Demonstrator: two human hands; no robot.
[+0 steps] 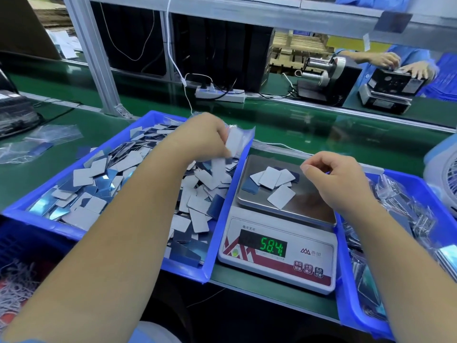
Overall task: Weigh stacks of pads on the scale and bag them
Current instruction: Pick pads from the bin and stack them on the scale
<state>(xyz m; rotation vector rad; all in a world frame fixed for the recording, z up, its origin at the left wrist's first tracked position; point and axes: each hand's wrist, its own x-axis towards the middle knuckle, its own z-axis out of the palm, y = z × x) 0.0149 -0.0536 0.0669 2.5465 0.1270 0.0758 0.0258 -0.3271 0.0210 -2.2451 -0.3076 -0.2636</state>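
The left hand (pixel 197 137) grips a clear bag (pixel 241 139) with pads over the blue tray (pixel 222 214) — the right hand (pixel 338 179), fingers curled on nothing, hovers above the scale (pixel 279 248).

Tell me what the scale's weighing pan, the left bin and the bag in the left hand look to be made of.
Weighing pan: likely brushed stainless steel, grey with soft, dull reflections.
Left bin: probably moulded plastic, uniform glossy blue with thin walls.
Bag, gripped by the left hand: clear thin plastic film, crinkled and shiny, with a white pad showing through.

Factory line — conveyor belt (pixel 284 115); scale (pixel 277 253)
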